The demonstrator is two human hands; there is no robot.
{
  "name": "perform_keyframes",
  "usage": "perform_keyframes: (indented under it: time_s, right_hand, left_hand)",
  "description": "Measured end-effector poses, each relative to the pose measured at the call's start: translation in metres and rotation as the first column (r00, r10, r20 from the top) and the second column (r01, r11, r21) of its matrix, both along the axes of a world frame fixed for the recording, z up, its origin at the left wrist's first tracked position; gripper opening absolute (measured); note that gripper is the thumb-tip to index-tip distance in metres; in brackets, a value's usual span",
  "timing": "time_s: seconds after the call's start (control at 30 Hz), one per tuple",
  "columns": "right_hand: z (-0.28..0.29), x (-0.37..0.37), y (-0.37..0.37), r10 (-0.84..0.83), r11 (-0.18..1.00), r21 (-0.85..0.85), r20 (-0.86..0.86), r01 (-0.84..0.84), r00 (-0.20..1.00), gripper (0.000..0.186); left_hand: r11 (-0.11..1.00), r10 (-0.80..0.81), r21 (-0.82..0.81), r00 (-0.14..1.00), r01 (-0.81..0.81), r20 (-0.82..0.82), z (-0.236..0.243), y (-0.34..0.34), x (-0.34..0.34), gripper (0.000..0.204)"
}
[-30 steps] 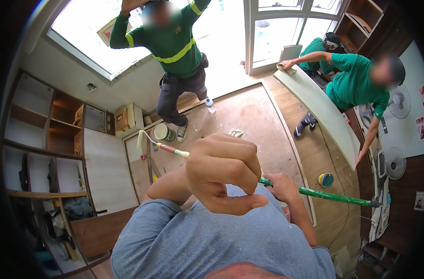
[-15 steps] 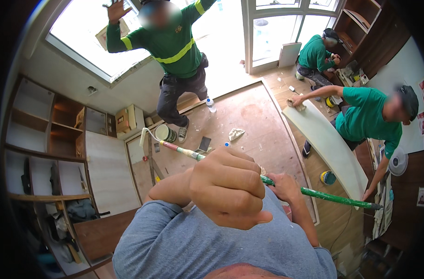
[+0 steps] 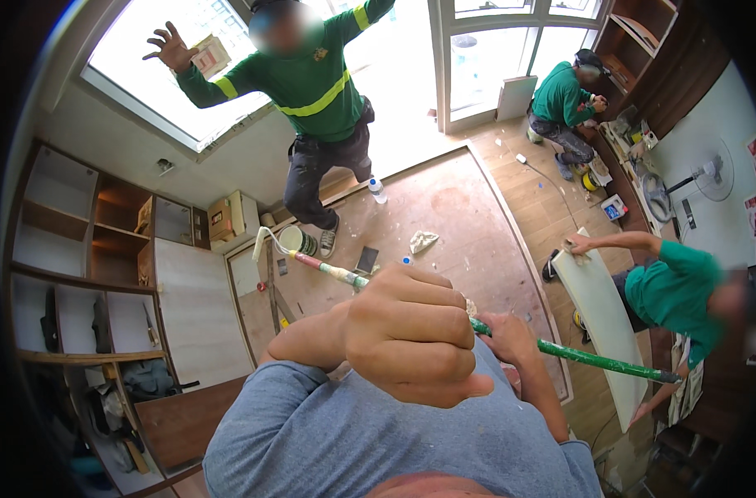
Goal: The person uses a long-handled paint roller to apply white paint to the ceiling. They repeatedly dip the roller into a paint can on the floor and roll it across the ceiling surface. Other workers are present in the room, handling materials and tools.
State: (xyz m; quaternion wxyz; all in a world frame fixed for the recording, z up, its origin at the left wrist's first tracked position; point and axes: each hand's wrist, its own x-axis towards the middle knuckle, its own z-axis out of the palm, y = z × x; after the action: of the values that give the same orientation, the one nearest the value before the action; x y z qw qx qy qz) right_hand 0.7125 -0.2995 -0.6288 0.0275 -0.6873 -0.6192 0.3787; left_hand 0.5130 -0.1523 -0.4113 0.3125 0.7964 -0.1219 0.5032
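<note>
A long-handled paint roller slants across in front of me, its white roller (image 3: 260,245) at the left and its green, paint-spotted pole (image 3: 598,358) running to the right. My right hand (image 3: 511,338) is wrapped round the pole. Large and close, my left hand (image 3: 415,336) is a fist with its back up. The pole passes behind this fist. Whether the fist grips it, or anything else, is hidden. Below the roller stands a paint bucket (image 3: 295,241).
A person in green (image 3: 316,79) stands ahead, arms raised. Another person (image 3: 673,286) holds a long pale board (image 3: 598,319) at right; a third (image 3: 556,104) crouches behind. A bottle (image 3: 378,191), a rag (image 3: 424,241) and a dark flat piece (image 3: 366,260) lie ahead. Shelves (image 3: 54,212) line the left.
The person at right has moved nearer me with the board, uncovering a fan. The standing person's raised hand has shifted left and down. My hands and the roller have barely moved.
</note>
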Motion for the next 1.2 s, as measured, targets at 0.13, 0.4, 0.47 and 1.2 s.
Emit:
perform_keyframes:
  time_s: [0.13,0.4,0.47,1.2]
  right_hand:
    - [-0.004,0.001,-0.001,-0.007,1.000,0.001,-0.016,0.007,1.000,0.032]
    - [0.005,0.000,0.003,0.015,1.000,-0.023,0.008,-0.015,1.000,0.032]
    - [0.011,0.000,0.006,0.012,0.999,-0.030,0.010,-0.011,1.000,0.032]
    - [-0.021,0.008,0.003,0.035,0.996,0.093,-0.204,-0.016,0.978,0.035]
  left_hand:
    - [0.998,0.015,0.055,1.000,-0.015,-0.003,0.008,0.000,-0.005,0.025]
    - [0.993,0.018,0.114,0.999,-0.023,0.043,0.023,-0.006,-0.011,0.027]
    - [0.991,0.028,0.130,0.999,-0.032,0.036,0.024,-0.006,-0.010,0.027]
    - [0.625,-0.341,-0.319,0.119,-0.712,-0.933,-0.210,-0.017,-0.099,0.039]
